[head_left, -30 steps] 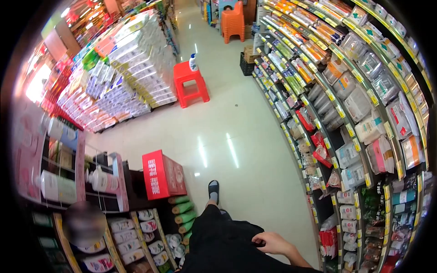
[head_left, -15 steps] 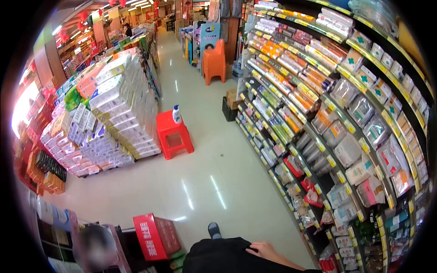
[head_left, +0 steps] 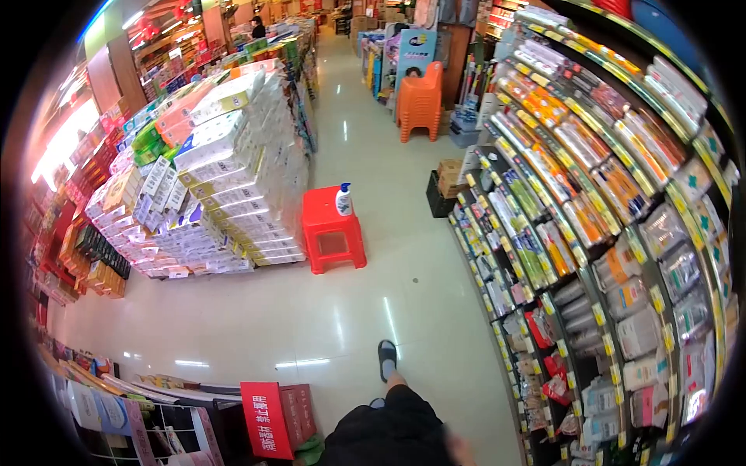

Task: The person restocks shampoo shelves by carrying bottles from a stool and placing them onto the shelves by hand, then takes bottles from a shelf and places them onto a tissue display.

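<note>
At the bottom edge, right of the black shorts, my right hand is blurred and partly cut off; its fingers cannot be made out, and nothing is visible in it. My left hand is out of view. A sandalled foot stands forward on the pale floor. Ahead, a red plastic stool carries a white pump bottle with a dark blue top.
Stacked wrapped packs rise left of the stool. Shelves of packaged goods line the right. A red box sits at lower left. Orange chairs and a crate stand further ahead. A distant person is at upper left.
The view has tilted up and moved forward along the aisle, showing more of the far shop. My right hand has shifted lower and become blurred at the bottom edge.
</note>
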Demonstrator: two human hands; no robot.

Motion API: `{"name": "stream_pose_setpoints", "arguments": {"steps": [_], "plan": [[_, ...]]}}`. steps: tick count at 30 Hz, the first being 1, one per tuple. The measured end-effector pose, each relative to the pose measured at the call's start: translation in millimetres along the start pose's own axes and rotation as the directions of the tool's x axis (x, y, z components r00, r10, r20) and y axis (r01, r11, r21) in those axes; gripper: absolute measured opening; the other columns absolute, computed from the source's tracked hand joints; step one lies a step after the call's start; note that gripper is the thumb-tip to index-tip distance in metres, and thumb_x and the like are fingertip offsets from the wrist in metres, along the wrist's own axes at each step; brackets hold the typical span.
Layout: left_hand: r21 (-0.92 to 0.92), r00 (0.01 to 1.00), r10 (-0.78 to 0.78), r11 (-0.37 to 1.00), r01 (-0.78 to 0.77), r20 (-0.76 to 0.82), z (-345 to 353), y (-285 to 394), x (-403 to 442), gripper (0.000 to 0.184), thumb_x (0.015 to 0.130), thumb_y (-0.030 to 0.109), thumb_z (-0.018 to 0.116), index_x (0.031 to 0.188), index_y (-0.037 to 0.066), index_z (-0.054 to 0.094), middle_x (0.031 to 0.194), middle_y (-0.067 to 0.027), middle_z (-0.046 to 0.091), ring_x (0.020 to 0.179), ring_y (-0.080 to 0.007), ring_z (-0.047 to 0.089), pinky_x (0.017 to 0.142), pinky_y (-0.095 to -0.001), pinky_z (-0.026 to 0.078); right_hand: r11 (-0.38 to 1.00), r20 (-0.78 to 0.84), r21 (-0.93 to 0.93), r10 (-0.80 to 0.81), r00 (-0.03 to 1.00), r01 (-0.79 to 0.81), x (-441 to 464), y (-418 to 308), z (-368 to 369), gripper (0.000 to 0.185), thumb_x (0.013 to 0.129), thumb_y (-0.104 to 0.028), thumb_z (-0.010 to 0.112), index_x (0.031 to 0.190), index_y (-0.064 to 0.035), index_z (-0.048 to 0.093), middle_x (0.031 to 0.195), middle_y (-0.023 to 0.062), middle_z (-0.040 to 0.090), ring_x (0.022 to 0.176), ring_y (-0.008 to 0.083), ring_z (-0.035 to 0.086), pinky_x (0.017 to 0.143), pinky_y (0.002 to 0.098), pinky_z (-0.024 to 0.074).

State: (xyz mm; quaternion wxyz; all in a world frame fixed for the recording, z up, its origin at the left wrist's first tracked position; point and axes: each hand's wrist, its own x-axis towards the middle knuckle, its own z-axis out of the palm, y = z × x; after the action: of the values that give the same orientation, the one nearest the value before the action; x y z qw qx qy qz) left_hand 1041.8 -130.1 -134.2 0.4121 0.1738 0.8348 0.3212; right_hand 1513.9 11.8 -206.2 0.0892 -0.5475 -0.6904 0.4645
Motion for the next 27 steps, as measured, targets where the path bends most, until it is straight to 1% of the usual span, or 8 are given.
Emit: {"name": "stream_pose_setpoints", "arguments": {"steps": [1,4,8,15,22,24,25,27], "plan": [[-0.008,0.999,-0.035,0.999,0.035,-0.016,-1.2,-0.8,4.0,0.027,0.089,0.02,0.064,0.098,-0.005,0.066,0.083,-0.0221,0.069,0.078,-0.0282,0.069,0.071,-0.0379,0.053,0.991,-0.02,-0.131,-0.044,0.999,0.041,13.7,46.7,19.8,0.029,0.099,-0.029,0.052,0.103,-0.0019,0.062,0.095,0.016,0.065,0.083,0.0299,0.062,0.075,0.0447,0.0494],[-0.044,0.985,-0.151,0.988,0.148,-0.081,-9.2,-9.7,17.4,0.027,0.089,0.02,0.064,0.098,-0.005,0.067,0.083,-0.0217,0.069,0.078,-0.0275,0.069,0.071,-0.0376,0.053,0.981,-0.253,-0.187,0.009,0.967,-0.058,67.6,-73.2,14.6,0.031,0.099,-0.025,0.057,0.085,0.0022,0.057,0.073,0.0097,0.06,0.071,0.0168,0.059,0.065,0.0391,0.0465],[-0.111,0.935,-0.304,0.951,0.288,-0.185,-25.5,-7.6,37.4,0.027,0.089,0.02,0.064,0.098,-0.005,0.067,0.083,-0.0212,0.069,0.078,-0.0265,0.069,0.071,-0.0371,0.053,0.99,-0.36,-0.113,-0.115,0.926,0.079,181.3,-186.4,5.0,0.035,0.1,-0.026,0.051,0.081,0.0034,0.049,0.067,0.0219,0.052,0.063,0.0371,0.052,0.062,0.0467,0.0415],[-0.242,0.841,-0.411,0.908,0.342,-0.351,-49.5,40.5,77.9,0.027,0.088,0.02,0.065,0.098,-0.005,0.067,0.083,-0.0204,0.07,0.078,-0.0248,0.069,0.072,-0.0363,0.053,0.962,-0.042,-0.214,-0.183,0.982,0.17,341.1,-289.1,17.2,0.032,0.098,-0.033,0.05,0.09,-0.0025,0.058,0.083,0.0252,0.064,0.081,0.0483,0.06,0.069,0.0525,0.0469],[-0.578,0.916,-0.149,0.809,-0.104,-0.374,-65.1,128.2,169.9,0.021,0.092,0.018,0.067,0.098,-0.002,0.069,0.094,-0.0153,0.071,0.09,-0.0173,0.067,0.081,-0.0307,0.052,0.971,0.293,-0.087,-0.189,0.937,0.223,454.9,-326.7,39.8,0.036,0.097,-0.036,0.052,0.089,-0.0035,0.064,0.078,0.0193,0.066,0.076,0.0405,0.064,0.07,0.0451,0.0503],[-0.232,0.973,0.187,0.948,-0.216,-0.138,-90.2,194.0,174.8,0.02,0.091,0.02,0.07,0.099,0.002,0.07,0.099,-0.0129,0.07,0.094,-0.0181,0.066,0.084,-0.031,0.051,0.994,0.45,-0.028,-0.081,0.89,0.105,463.4,-394.9,23.7,0.035,0.095,-0.037,0.054,0.088,-0.0036,0.065,0.077,0.0176,0.066,0.076,0.0374,0.065,0.071,0.0432,0.0509],[-0.253,0.986,0.099,0.959,-0.131,-0.134,-92.5,199.3,181.5,0.017,0.091,0.019,0.069,0.098,0.004,0.07,0.094,-0.0123,0.07,0.088,-0.0218,0.067,0.08,-0.033,0.052,0.958,0.709,-0.206,0.005,0.705,0.201,478.3,-384.6,25.0,0.029,0.095,-0.023,0.056,0.103,0.0033,0.066,0.096,0.02,0.07,0.088,0.0397,0.067,0.075,0.0473,0.0526],[-0.139,0.981,0.078,0.985,-0.104,-0.179,-96.5,195.3,215.9,0.016,0.091,0.019,0.068,0.097,0.004,0.07,0.089,-0.0132,0.069,0.083,-0.0238,0.068,0.077,-0.0341,0.052,0.839,0.727,-0.364,-0.015,0.687,0.404,491.6,-362.6,52.8,0.03,0.096,-0.025,0.056,0.103,0.0027,0.065,0.094,0.0195,0.071,0.085,0.0392,0.067,0.075,0.0475,0.0528]]}}
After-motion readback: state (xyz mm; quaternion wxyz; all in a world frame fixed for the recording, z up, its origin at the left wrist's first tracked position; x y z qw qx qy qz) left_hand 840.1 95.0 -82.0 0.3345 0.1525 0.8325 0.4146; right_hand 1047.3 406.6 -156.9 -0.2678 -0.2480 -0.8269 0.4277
